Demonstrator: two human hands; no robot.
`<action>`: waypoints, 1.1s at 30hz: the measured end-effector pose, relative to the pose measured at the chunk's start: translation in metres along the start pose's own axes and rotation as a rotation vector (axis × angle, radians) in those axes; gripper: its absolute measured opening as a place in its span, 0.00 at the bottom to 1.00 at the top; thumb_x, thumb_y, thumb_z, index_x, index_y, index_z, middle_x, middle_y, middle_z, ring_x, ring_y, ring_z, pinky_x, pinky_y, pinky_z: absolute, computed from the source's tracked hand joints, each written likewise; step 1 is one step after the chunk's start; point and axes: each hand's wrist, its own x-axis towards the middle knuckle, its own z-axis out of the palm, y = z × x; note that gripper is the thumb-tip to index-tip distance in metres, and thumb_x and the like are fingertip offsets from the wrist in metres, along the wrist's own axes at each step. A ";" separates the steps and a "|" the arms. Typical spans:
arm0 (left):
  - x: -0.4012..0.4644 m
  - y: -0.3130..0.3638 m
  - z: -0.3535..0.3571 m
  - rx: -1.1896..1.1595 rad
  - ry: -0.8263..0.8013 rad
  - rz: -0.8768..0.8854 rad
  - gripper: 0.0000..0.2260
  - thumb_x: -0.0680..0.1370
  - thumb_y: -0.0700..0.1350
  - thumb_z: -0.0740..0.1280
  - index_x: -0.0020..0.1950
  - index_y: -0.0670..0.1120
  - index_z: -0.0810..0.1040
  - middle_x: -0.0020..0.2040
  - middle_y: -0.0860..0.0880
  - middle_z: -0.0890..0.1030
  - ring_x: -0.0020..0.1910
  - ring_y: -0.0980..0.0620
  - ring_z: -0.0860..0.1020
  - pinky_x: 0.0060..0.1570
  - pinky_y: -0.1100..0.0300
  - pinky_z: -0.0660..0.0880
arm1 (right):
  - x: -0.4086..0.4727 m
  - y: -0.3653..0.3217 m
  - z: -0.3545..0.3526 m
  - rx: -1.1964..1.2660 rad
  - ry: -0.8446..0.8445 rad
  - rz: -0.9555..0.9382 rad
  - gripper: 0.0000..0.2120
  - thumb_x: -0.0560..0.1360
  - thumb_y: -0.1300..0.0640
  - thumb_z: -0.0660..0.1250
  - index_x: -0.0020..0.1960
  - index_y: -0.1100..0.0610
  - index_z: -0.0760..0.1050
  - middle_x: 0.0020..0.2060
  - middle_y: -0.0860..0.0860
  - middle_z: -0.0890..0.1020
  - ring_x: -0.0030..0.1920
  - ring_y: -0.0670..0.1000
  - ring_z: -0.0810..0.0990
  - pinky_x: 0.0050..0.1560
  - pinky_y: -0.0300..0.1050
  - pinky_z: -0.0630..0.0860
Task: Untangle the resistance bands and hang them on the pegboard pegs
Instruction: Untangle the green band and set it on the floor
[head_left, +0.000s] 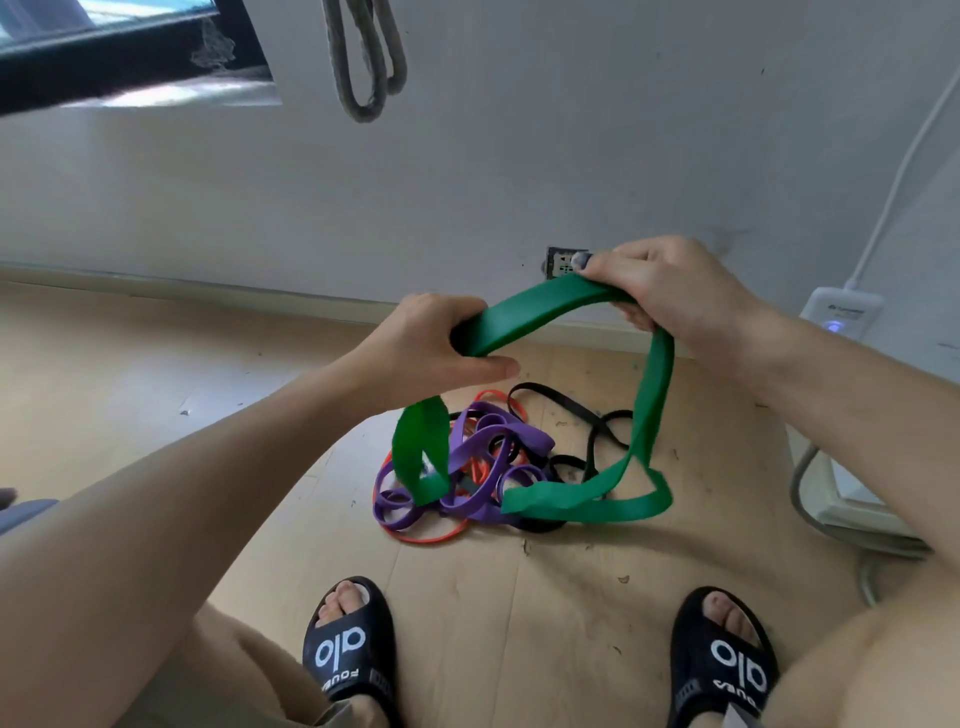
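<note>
**Above the floor: green band half freed**

Head view: left hand (441, 340) and right hand (670, 291) curled round green band (540, 312), lower loops dragging in purple band (483, 457) tangle on floor (156, 364). Untangling underway; next, probably lifting and shaking loose.

I've got bare floor (156, 364) open to the left of the tangle, and more between the pile and my sandals (350, 644), so a hand can come in low from either side. The green band (652, 410) loops down across the purple band (483, 457), orange band (431, 538) and black band (597, 431), blocking a straight reach in. Right side is tight: the white power strip (841, 309) and grey cable (802, 488) sit near the wall.
</note>
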 end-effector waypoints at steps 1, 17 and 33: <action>0.000 0.001 -0.002 -0.006 -0.010 -0.005 0.16 0.74 0.53 0.77 0.42 0.44 0.76 0.30 0.51 0.74 0.25 0.57 0.75 0.29 0.60 0.72 | -0.001 0.004 -0.001 -0.096 -0.028 0.007 0.25 0.79 0.40 0.67 0.34 0.59 0.73 0.28 0.51 0.69 0.27 0.46 0.66 0.35 0.45 0.61; -0.003 0.007 0.006 0.023 -0.134 0.135 0.18 0.73 0.47 0.78 0.46 0.64 0.71 0.33 0.68 0.78 0.30 0.64 0.76 0.31 0.72 0.68 | -0.005 -0.010 0.032 0.066 -0.121 -0.050 0.19 0.78 0.47 0.73 0.32 0.53 0.72 0.25 0.45 0.67 0.27 0.44 0.65 0.34 0.39 0.61; -0.003 0.003 0.003 -0.006 -0.016 0.098 0.18 0.74 0.59 0.76 0.37 0.46 0.77 0.28 0.53 0.70 0.26 0.56 0.67 0.28 0.62 0.61 | -0.013 0.005 0.005 -0.197 -0.280 0.054 0.30 0.74 0.28 0.56 0.55 0.49 0.82 0.47 0.46 0.85 0.50 0.49 0.83 0.56 0.47 0.76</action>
